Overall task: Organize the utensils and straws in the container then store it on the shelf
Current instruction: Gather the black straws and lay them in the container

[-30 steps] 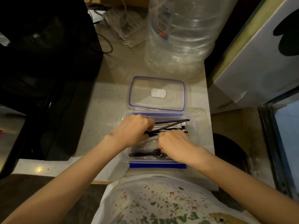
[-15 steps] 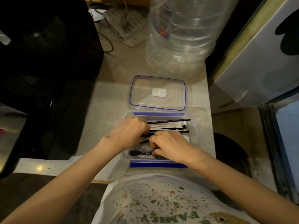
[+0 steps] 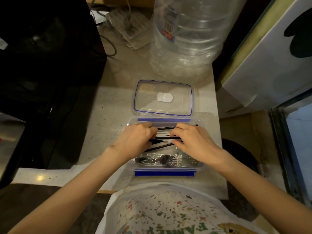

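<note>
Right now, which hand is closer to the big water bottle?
Right. The right hand sits almost straight below the water bottle; the left hand is further off to its left.

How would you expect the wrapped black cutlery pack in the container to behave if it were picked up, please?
The wrapped cutlery pack looks thin and small, so probably light. Its clear film is crinkled and glossy, so it may feel slippery and rustle. The black pieces inside should keep it fairly stiff, though loose film ends would likely flop.

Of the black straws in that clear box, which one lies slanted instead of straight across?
The nearest black straw, running diagonally from the left hand toward the right hand. The other black straws farther back lie roughly level across the clear plastic container.
</note>
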`<action>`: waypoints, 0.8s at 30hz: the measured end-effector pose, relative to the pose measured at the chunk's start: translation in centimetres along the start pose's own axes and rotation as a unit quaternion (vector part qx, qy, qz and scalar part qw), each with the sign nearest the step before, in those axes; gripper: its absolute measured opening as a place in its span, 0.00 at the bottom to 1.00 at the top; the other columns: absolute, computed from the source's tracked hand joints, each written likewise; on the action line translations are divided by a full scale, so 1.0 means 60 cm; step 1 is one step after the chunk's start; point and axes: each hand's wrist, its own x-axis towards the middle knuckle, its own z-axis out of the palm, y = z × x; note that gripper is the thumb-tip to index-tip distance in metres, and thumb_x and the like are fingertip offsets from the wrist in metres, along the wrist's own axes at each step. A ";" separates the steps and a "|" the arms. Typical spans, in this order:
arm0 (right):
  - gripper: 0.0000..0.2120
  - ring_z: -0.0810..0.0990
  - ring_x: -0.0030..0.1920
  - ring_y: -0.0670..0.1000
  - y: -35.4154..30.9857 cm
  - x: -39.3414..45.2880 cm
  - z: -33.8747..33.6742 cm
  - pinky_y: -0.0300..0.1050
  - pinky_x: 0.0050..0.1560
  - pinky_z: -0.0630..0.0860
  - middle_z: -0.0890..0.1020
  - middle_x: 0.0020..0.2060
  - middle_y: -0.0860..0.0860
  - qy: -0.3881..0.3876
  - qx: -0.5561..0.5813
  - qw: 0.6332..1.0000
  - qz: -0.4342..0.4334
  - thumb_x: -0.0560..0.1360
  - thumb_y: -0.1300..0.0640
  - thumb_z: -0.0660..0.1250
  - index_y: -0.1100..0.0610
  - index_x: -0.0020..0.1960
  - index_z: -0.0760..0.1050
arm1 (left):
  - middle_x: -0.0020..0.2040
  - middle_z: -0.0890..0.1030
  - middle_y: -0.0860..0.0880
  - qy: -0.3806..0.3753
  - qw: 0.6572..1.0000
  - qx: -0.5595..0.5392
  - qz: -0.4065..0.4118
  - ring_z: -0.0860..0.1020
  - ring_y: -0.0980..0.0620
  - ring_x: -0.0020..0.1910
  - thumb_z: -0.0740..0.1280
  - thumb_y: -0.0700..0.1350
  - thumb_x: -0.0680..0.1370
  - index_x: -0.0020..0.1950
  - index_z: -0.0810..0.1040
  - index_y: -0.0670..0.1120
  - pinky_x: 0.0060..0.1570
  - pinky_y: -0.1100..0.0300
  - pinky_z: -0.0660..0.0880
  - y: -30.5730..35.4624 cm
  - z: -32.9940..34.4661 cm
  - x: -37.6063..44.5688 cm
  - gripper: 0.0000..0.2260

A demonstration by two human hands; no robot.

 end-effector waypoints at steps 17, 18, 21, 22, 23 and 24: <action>0.07 0.80 0.39 0.53 0.006 0.000 -0.013 0.49 0.36 0.79 0.81 0.45 0.53 0.058 -0.017 0.998 -0.029 0.75 0.61 0.65 0.58 0.52 0.79 | 0.52 0.80 0.48 -0.019 0.998 -0.063 -0.015 0.78 0.48 0.50 0.63 0.45 0.76 0.53 0.78 0.46 0.49 0.53 0.78 0.015 0.006 -0.019 0.08; 0.08 0.80 0.40 0.53 0.005 0.006 -0.010 0.49 0.37 0.79 0.80 0.46 0.53 0.039 -0.049 0.998 -0.025 0.76 0.61 0.64 0.58 0.54 0.77 | 0.52 0.80 0.47 -0.030 0.998 -0.054 -0.020 0.78 0.48 0.50 0.63 0.45 0.76 0.54 0.78 0.46 0.49 0.52 0.77 0.016 0.010 -0.018 0.08; 0.09 0.78 0.42 0.52 -0.001 0.022 0.000 0.45 0.35 0.76 0.75 0.50 0.51 -0.028 -0.153 0.988 0.006 0.75 0.63 0.62 0.57 0.55 0.73 | 0.51 0.80 0.46 -0.052 0.998 -0.027 -0.035 0.78 0.46 0.49 0.62 0.47 0.76 0.52 0.78 0.45 0.47 0.51 0.77 0.024 0.018 -0.014 0.09; 0.09 0.78 0.41 0.52 -0.003 0.027 0.002 0.45 0.33 0.73 0.75 0.50 0.52 -0.042 -0.167 0.985 0.010 0.74 0.65 0.63 0.58 0.53 0.73 | 0.51 0.80 0.46 -0.055 0.998 -0.017 -0.038 0.79 0.45 0.49 0.62 0.47 0.76 0.51 0.78 0.45 0.46 0.51 0.77 0.026 0.019 -0.013 0.09; 0.09 0.77 0.40 0.52 -0.005 0.030 0.004 0.45 0.31 0.69 0.75 0.49 0.53 -0.051 -0.178 0.983 0.011 0.73 0.67 0.63 0.59 0.51 0.74 | 0.50 0.80 0.46 -0.056 0.998 -0.009 -0.040 0.79 0.44 0.49 0.62 0.47 0.76 0.51 0.78 0.45 0.45 0.51 0.77 0.027 0.020 -0.012 0.09; 0.08 0.77 0.39 0.53 -0.005 0.033 0.005 0.45 0.31 0.67 0.75 0.49 0.54 -0.056 -0.185 0.981 0.010 0.73 0.68 0.63 0.60 0.50 0.74 | 0.50 0.80 0.45 -0.057 0.997 -0.004 -0.043 0.79 0.44 0.48 0.62 0.47 0.76 0.50 0.77 0.44 0.45 0.50 0.76 0.028 0.021 -0.011 0.09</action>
